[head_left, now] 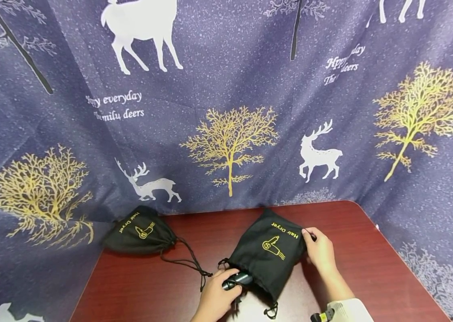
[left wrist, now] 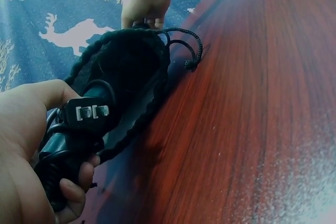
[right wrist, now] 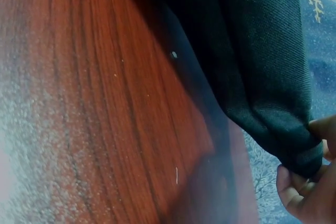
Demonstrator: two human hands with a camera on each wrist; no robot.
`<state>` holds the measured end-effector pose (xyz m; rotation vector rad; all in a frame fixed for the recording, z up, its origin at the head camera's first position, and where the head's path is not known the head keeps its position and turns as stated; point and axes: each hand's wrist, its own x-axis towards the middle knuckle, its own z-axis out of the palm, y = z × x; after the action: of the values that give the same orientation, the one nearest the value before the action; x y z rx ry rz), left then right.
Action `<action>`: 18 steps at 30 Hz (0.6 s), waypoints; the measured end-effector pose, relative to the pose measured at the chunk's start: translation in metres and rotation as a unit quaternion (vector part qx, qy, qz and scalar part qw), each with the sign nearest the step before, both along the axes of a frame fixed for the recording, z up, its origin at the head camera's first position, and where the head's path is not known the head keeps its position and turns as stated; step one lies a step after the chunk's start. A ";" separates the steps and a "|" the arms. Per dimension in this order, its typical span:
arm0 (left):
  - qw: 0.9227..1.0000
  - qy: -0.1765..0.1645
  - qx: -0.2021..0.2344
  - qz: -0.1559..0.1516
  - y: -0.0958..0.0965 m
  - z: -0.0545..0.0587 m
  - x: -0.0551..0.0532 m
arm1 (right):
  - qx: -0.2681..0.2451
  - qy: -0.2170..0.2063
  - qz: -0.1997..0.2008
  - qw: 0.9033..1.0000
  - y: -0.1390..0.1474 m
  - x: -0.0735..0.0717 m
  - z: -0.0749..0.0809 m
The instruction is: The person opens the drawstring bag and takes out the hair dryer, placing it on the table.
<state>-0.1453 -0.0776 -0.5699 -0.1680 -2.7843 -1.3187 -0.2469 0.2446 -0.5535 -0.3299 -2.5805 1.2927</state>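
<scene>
My left hand grips the black handle of a hair dryer, its cord wound about it. The two-pronged plug faces up beside the thumb in the left wrist view. The dryer's far part is hidden inside a black drawstring bag printed "Hair Dryer", whose mouth gapes toward that hand. With thumb and fingers, my right hand pinches the bag's closed far corner. Drawcord loops hang from the bag's mouth.
At the back left lies a second black drawstring bag, full and drawn closed, with its cords trailing toward my left hand. The red-brown wooden table meets a blue cloth backdrop with deer and trees.
</scene>
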 end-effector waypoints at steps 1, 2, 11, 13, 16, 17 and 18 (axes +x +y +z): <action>1.000 -0.003 -0.001 0.001 0.000 0.000 0.000 | 0.002 0.000 -0.001 1.000 0.000 -0.001 0.000; 1.000 -0.005 -0.002 0.001 0.000 0.001 0.000 | 0.003 0.000 -0.001 1.000 0.001 -0.001 0.000; 1.000 0.001 -0.013 -0.006 -0.001 0.000 -0.002 | 0.016 0.014 -0.009 1.000 0.005 -0.004 0.001; 1.000 -0.005 -0.011 -0.011 -0.002 0.000 -0.002 | 0.017 0.012 -0.010 1.000 0.006 -0.004 0.001; 1.000 -0.023 -0.007 -0.015 -0.003 0.000 -0.002 | 0.028 0.015 -0.012 0.999 0.008 -0.005 0.001; 0.999 -0.028 -0.006 -0.016 -0.003 0.000 -0.002 | 0.033 0.017 -0.013 0.999 0.008 -0.005 0.001; 0.999 -0.031 -0.005 -0.016 -0.004 0.000 -0.002 | 0.038 0.019 -0.014 0.999 0.009 -0.006 0.001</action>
<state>-0.1475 -0.0812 -0.5703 -0.1751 -2.8520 -1.3384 -0.2526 0.2534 -0.5523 -0.3235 -2.5757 1.1759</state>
